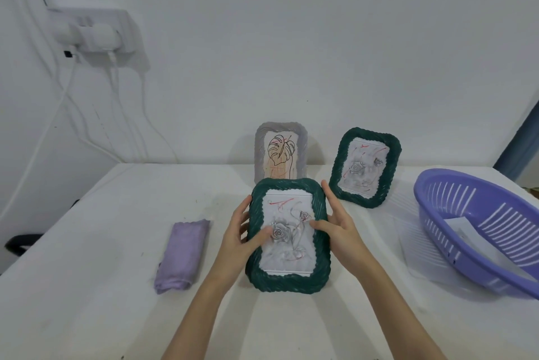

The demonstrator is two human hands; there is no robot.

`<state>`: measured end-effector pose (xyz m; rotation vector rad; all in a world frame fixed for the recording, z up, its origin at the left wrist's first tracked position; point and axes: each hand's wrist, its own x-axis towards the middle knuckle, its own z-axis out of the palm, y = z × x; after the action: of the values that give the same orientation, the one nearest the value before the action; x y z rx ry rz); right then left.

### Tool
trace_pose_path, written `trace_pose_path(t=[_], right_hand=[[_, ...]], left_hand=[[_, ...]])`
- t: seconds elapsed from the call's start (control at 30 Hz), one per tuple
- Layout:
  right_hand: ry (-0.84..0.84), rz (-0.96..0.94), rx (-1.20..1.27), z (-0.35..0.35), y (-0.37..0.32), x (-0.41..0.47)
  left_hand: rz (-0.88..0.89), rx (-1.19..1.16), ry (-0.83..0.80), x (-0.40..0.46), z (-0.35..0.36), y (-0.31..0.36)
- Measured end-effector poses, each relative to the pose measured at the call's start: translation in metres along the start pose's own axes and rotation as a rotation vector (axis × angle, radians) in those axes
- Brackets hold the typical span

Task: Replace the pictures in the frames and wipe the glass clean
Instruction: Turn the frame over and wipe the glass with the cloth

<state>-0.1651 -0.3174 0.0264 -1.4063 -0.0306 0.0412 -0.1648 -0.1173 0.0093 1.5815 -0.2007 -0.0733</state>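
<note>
Both hands hold a green frame upright in front of the person, above the white counter. The left hand grips its left edge with the thumb laid on the glass over a grey rose picture; the right hand grips the right edge, thumb likewise on the glass, index finger raised along the rim. Red scribble marks show near the top of the glass. Behind stand a grey frame with a leaf drawing, against the wall, and a second green frame to its right. A folded purple cloth lies on the counter to the left, well apart from the hands. A purple basket at right holds paper sheets, probably the new pictures. The step in hand appears to be taking up this frame for opening. Done well, it is turned face down over the counter, held by the rim, not the glass, so that the thumbs add no smears, and the back is released before the cloth is fetched.
</note>
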Motion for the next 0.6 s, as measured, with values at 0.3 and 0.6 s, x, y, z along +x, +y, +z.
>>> trace_pose_path(t=[0.3,0.6], right_hand=[[0.054,0.243,0.024,-0.009,0.013,-0.001],[-0.030,0.294,-0.396,-0.018,0.031,0.003]], left_hand=[[-0.512,0.816,0.387,0.002,-0.079,-0.020],[-0.603,0.940,0.263,0.011,-0.084,-0.025]])
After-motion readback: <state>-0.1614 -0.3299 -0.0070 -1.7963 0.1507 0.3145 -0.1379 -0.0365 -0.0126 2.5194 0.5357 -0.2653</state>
